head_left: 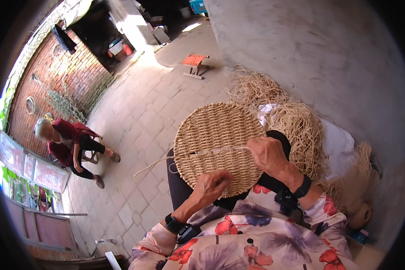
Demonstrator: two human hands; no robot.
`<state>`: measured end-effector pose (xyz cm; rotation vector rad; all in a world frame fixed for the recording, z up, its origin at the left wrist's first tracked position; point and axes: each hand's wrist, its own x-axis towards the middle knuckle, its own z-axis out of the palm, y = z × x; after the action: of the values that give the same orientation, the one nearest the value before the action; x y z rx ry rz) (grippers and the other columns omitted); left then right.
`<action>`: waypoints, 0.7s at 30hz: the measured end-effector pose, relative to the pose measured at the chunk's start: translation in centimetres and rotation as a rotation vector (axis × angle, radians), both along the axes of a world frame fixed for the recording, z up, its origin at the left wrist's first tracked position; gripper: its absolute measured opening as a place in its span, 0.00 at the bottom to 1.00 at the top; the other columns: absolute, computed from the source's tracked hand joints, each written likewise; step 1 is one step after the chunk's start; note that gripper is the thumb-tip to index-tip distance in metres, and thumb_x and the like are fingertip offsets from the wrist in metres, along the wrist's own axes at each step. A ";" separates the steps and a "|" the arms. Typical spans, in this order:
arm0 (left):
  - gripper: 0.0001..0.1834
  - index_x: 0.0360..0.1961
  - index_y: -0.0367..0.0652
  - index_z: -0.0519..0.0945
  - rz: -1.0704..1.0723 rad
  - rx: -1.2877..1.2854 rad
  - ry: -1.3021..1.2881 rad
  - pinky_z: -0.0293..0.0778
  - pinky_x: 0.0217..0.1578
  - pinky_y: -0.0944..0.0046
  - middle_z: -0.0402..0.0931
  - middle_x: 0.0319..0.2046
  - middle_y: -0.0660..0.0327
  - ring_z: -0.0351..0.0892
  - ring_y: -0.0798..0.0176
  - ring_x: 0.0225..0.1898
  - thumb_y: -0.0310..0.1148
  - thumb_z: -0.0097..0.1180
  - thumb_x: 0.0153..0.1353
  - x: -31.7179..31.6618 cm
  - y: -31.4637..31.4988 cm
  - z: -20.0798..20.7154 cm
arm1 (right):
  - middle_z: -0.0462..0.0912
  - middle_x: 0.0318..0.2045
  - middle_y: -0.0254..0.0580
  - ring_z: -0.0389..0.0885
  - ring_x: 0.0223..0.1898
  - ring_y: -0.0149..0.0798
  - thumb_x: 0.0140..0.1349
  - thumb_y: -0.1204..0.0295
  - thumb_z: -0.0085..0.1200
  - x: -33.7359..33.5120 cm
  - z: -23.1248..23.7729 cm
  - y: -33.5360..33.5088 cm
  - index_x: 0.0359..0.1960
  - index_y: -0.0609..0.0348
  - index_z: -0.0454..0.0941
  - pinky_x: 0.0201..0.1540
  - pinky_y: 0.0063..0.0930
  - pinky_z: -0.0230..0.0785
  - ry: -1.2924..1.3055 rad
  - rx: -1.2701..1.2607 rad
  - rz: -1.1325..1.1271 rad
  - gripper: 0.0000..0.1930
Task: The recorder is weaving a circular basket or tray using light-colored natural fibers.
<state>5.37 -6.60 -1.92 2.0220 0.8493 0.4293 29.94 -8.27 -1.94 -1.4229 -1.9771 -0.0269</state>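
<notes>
A round mat of woven straw cord (218,121) lies tilted across my lap, with a narrow gap running across its middle. At the right end of that gap, my right hand (267,155) is closed, its fingers pinching a pale straw strand (234,148) that runs along the gap. Lower down, my left hand (211,185) rests on the near part of the mat with its fingers loosely bent and apart. A loose cord end (150,166) sticks out past the mat's left edge. Both wrists wear black bands.
Heaps of loose straw cord (297,128) lie to my right on white cloth (339,144), beside a grey wall (310,45). A low stool with an orange seat (195,60) stands ahead on the paved floor (144,112). Another person (72,141) sits at the left.
</notes>
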 end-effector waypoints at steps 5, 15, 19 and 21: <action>0.06 0.39 0.39 0.83 0.248 -0.037 -0.167 0.71 0.26 0.68 0.80 0.27 0.61 0.76 0.72 0.25 0.27 0.56 0.63 1.5 1.7 0.7 | 0.76 0.23 0.47 0.78 0.27 0.50 0.60 0.76 0.54 6.8 -1.3 -1.8 0.28 0.60 0.72 0.29 0.43 0.69 0.184 0.057 -0.384 0.04; 0.17 0.54 0.40 0.77 0.033 -0.538 -0.440 0.73 0.24 0.73 0.79 0.31 0.63 0.76 0.74 0.24 0.38 0.54 0.70 12.2 1.5 4.9 | 0.76 0.27 0.41 0.78 0.30 0.43 0.51 0.82 0.63 4.5 5.2 -3.8 0.33 0.58 0.78 0.31 0.35 0.72 0.334 0.251 -0.101 0.10; 0.11 0.44 0.35 0.80 0.209 -0.286 -0.325 0.69 0.19 0.73 0.75 0.26 0.66 0.71 0.75 0.19 0.32 0.57 0.67 9.1 2.8 3.0 | 0.77 0.26 0.41 0.79 0.28 0.45 0.53 0.82 0.61 4.0 2.2 -2.6 0.32 0.59 0.75 0.31 0.35 0.72 0.494 0.157 -0.112 0.08; 0.09 0.43 0.35 0.80 0.219 -0.216 -0.277 0.68 0.19 0.73 0.75 0.26 0.66 0.71 0.75 0.19 0.31 0.57 0.67 7.3 3.4 2.7 | 0.77 0.27 0.41 0.79 0.30 0.45 0.53 0.82 0.60 2.8 0.5 -1.4 0.30 0.59 0.72 0.33 0.35 0.73 0.504 0.146 -0.063 0.08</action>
<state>12.69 -3.24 0.82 1.6329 0.9042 0.6924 32.71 -9.66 -1.42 -1.2493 -1.4860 0.1434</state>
